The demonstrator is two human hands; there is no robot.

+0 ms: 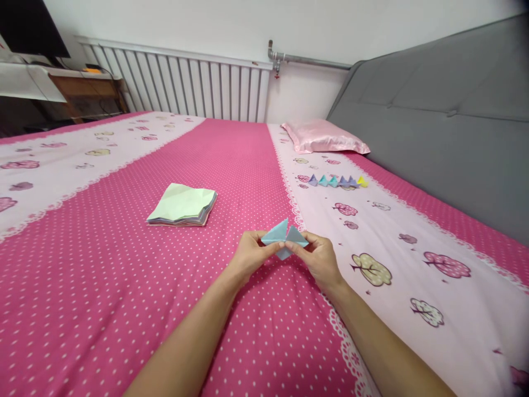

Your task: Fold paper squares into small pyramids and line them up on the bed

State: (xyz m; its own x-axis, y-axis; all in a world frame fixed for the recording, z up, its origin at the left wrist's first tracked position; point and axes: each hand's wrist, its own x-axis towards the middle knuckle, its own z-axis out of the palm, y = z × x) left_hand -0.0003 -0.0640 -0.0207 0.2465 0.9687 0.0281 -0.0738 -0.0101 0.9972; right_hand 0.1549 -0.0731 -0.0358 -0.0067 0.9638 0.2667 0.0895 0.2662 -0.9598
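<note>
A light blue piece of folded paper (276, 234) is held up over the bed, with two pointed flaps standing at its top and a point below. My left hand (253, 252) pinches its left side, thumb across the front. On the right side my right hand (320, 255) grips it the same way, and the two thumb tips nearly meet at the middle. The fingers behind the paper are partly hidden. To the left lies a stack of square paper (184, 203), pale green on top. Several small folded paper pieces (333, 181) in purple, teal and yellow stand in a row at right.
Pink dotted and tree-printed bedding (231, 160) spreads under everything. A pink pillow (324, 137) lies at the back right by the grey headboard (438, 105). Against the wall are a white radiator (185, 82) and a pipe. A desk with a monitor (31, 27) stands far left.
</note>
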